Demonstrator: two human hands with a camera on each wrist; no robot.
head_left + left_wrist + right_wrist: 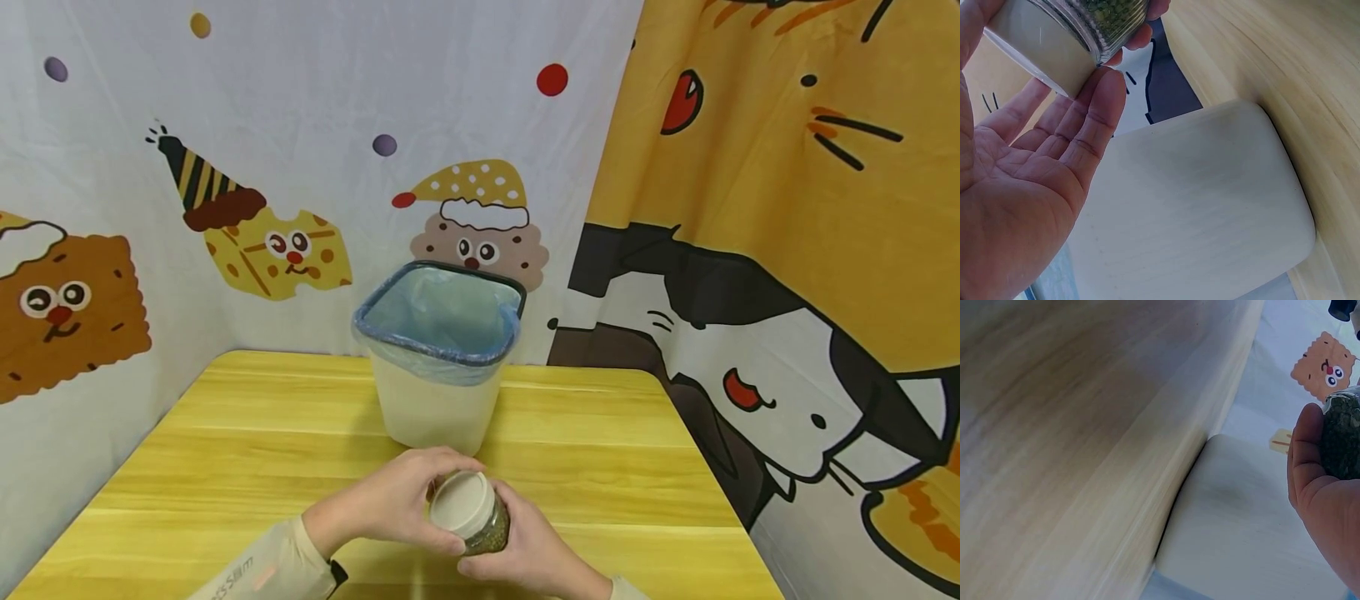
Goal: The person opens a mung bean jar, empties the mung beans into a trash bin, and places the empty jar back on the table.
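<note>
Both hands hold a small clear jar (491,533) of green beans or grains, tilted over the near part of the table. My left hand (405,502) grips its wide off-white lid (462,503), thumb on the near side and fingers on the far side. Around the glass body curls my right hand (534,546). In the left wrist view the lid (1041,47) sits on the jar, and green contents (1113,19) show through the ribbed glass. The right wrist view catches the jar (1342,434) at its edge, cupped in the right hand (1329,506).
A white bin (435,400) with a blue plastic liner (442,350) folded over its rim stands just beyond the hands. It is on a yellow wood-grain table (247,467). Cartoon-printed cloth (300,108) hangs behind and to the right.
</note>
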